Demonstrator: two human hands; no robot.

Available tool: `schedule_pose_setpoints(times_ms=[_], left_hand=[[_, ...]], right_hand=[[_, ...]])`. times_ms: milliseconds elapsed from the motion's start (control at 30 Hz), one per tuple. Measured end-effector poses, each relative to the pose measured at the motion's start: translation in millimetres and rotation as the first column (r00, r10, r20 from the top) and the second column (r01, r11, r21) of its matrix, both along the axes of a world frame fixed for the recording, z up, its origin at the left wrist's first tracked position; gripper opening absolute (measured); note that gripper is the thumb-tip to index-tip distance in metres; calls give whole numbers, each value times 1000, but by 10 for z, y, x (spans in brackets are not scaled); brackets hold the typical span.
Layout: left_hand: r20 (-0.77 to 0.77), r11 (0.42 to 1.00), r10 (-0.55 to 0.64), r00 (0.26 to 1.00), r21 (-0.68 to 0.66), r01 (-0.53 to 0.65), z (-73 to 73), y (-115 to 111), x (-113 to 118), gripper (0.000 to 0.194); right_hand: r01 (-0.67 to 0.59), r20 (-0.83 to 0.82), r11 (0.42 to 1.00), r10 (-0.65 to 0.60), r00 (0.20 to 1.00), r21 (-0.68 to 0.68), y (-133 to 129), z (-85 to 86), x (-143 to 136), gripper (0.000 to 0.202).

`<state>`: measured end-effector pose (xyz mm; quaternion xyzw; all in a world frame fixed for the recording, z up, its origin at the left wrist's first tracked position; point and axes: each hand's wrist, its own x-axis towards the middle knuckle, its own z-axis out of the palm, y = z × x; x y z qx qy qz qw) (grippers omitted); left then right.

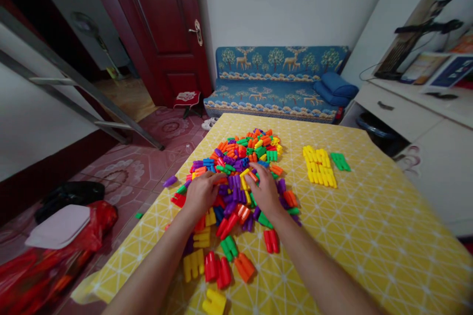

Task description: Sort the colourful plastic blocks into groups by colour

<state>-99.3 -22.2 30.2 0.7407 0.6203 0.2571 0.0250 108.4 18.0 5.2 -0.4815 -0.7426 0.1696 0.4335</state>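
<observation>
A heap of plastic pieces in red, orange, purple, green, blue and yellow (233, 187) spreads over a table with a yellow patterned cloth (354, 216). At the heap's left side, my left hand (202, 192) has its fingers closed around a red-orange piece (220, 180). My right hand (264, 189) reaches into the heap from the right, thumb and fingers apart, beside a yellow piece (244, 179) and an orange one. To the right lies a block of joined yellow pieces (320, 167), next to a green piece (340, 161).
Behind the table stands a blue patterned sofa (273, 89). A white cabinet (402, 113) is at the right. On the left are a metal ladder (92, 103), a dark red door (158, 15) and a red plastic bag (105, 216) on the floor.
</observation>
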Motion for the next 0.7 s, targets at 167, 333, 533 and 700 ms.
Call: schedule_pose_setpoints(times_ms=[167, 333, 533, 700], left_hand=[[569, 983, -68, 819, -104, 154, 85, -67, 328, 40], [774, 886, -109, 624, -208, 414, 9, -244, 654, 45], [562, 940, -181, 807, -144, 310, 115, -291, 507, 41], [331, 875, 303, 894, 274, -399, 106, -160, -204, 32]], right_hand=[[-69, -277, 997, 61, 959, -22, -522, -29, 164, 41], [-42, -288, 990, 1, 958, -136, -741, -171, 206, 52], [-7, -291, 997, -16, 957, -78, -727, -224, 195, 28], [9, -281, 1000, -17, 960, -29, -718, -222, 197, 28]])
